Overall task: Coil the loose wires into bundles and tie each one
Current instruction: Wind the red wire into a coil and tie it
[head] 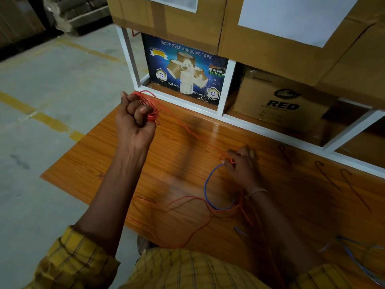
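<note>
Red wire [188, 130] is the thing in hand: the left hand [135, 117] is raised above the wooden tabletop [100, 163], fingers clenched around a small coil of it [151, 107]. One strand runs taut from that fist down to the right hand [242, 163], which rests low on the table and pinches the strand between its fingertips. Loose red loops sprawl over the wood near the yellow checked shirt [187, 270], and a blue wire [208, 190] curves just beside the right wrist
</note>
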### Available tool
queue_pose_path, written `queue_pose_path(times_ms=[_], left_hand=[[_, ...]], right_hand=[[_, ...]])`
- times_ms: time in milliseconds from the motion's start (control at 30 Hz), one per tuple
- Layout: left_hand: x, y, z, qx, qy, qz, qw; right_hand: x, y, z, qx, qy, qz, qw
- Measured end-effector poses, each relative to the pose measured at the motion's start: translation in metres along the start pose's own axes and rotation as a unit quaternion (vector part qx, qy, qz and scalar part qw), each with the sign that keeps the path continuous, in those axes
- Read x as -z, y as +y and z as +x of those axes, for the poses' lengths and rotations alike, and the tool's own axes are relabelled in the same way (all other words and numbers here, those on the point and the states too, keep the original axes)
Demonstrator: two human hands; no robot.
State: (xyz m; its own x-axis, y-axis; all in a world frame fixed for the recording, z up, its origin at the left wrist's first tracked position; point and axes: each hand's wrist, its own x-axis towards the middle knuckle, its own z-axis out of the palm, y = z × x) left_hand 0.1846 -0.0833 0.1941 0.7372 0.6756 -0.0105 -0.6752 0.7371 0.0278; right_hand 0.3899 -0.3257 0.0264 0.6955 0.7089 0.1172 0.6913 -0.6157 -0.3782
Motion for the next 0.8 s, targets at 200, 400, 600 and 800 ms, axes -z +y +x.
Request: queue_pose_path(times_ms=[200,400,600,800], left_hand=[[0.002,-0.034,-0.015,-0.016,0.119,0.278,0.953],[0.006,-0.062,-0.027,0.036,0.112,0.336,0.935],[0.007,-0.072,-0.027,0.037,0.152,0.348,0.924],[0.016,-0.062,-0.024,0.102,0.138,0.262,0.95]], right_hand=[[0.016,-0.023,0.003,0.033,-0.033,-0.041,0.998],[0.04,-0.065,0.009,0.118,-0.071,0.053,0.989],[0.048,-0.088,-0.005,0.093,-0.141,0.4,0.901],[0.059,-0.083,0.004,-0.076,-0.064,0.664,0.741]])
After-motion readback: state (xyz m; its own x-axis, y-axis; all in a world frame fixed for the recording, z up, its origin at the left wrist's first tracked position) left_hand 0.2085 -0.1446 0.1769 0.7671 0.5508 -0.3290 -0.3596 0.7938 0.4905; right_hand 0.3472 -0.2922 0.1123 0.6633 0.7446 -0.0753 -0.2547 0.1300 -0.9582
